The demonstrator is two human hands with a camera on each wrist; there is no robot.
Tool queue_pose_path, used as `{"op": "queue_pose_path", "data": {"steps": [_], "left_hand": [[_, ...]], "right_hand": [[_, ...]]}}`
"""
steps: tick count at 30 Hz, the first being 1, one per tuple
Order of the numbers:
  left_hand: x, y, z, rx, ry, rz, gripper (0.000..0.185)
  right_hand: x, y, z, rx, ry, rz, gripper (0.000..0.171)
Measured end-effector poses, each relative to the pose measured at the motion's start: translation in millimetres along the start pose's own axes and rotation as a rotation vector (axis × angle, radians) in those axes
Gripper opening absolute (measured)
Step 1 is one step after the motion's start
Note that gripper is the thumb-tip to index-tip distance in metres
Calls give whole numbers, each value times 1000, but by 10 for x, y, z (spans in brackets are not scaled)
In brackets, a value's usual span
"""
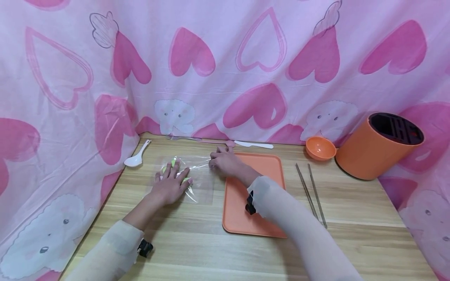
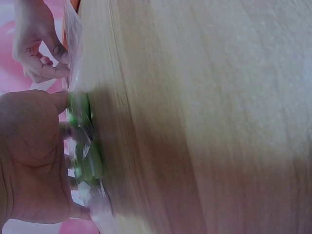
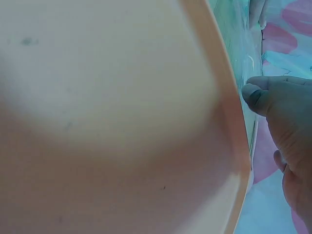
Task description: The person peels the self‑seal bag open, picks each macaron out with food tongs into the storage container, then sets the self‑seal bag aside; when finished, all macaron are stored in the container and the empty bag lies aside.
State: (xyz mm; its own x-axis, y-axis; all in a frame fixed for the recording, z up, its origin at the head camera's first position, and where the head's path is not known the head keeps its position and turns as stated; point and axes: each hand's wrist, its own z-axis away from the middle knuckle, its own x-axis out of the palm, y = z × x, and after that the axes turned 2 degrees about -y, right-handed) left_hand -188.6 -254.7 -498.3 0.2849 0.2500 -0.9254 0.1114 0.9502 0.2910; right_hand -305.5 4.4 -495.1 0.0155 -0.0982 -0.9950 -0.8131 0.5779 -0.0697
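Note:
A clear plastic bag (image 1: 205,192) lies flat on the wooden table, left of the orange tray. Inside it are light green pieces (image 2: 89,161), mostly covered by the hand above; their kind does not show. My left hand (image 1: 169,187) is spread over the bag, its straight fingers pressing on the green pieces. My right hand (image 1: 226,163) pinches the bag's right edge between thumb and forefinger, beside the tray's upper left corner. In the left wrist view the film rises toward the right hand's fingertips (image 2: 62,56).
The orange tray (image 1: 246,220) lies under my right forearm. A white spoon (image 1: 135,159) is at far left. A fork (image 1: 181,137), a pink utensil (image 1: 219,142) and a white knife (image 1: 253,144) line the back. Chopsticks (image 1: 311,193), an orange bowl (image 1: 320,149) and an orange knife block (image 1: 372,152) stand right.

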Motion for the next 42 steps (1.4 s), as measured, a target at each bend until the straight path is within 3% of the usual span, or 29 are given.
{"op": "queue_pose_path", "data": {"steps": [9, 19, 29, 36, 42], "left_hand": [[-60, 35, 43, -1, -14, 3, 74], [10, -12, -16, -12, -22, 19, 74], [10, -30, -38, -6, -23, 12, 74], [51, -49, -47, 1, 13, -15, 75], [-42, 71, 22, -10, 0, -28, 68]], "right_hand": [[32, -16, -16, 24, -3, 28, 18], [46, -29, -9, 83, -11, 47, 11], [62, 150, 123, 80, 8, -46, 13], [25, 109, 150, -28, 33, -26, 12], [-30, -52, 91, -131, -12, -37, 17]]}}
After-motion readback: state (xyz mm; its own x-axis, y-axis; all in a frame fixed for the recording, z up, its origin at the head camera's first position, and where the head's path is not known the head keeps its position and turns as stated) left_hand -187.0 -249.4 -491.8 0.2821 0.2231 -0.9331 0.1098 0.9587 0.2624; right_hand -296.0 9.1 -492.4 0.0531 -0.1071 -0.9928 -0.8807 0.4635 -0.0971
